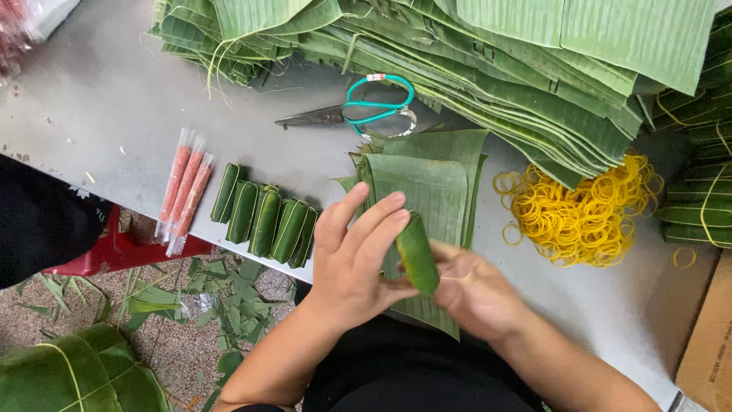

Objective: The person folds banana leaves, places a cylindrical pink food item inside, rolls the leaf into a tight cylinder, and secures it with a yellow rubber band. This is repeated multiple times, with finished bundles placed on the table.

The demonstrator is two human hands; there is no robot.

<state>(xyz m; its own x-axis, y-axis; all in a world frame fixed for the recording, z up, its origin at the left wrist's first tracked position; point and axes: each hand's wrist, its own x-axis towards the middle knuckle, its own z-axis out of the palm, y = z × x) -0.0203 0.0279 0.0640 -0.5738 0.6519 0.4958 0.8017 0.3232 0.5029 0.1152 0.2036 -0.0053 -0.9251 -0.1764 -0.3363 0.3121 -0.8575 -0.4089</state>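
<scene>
A grey worktop [99, 114] carries stacked banana leaves [534, 69] far and cut leaf sheets [427, 191] near. Over the sheets, the left hand [351, 267] and right hand [473, 294] pinch one leaf-wrapped roll [417, 255] between them. Its long axis runs near-to-far, left fingers [381, 217] pressing its left side, right fingers closed around its lower end.

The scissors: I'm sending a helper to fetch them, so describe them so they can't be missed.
Start at the big stack of banana leaves along the far side of the grey table. Just in front of its near edge lie the scissors, blades pointing left. Their teal loop handles make them the only metal tool there, unlike the leaf-wrapped rolls and yellow rubber bands nearby.
</scene>
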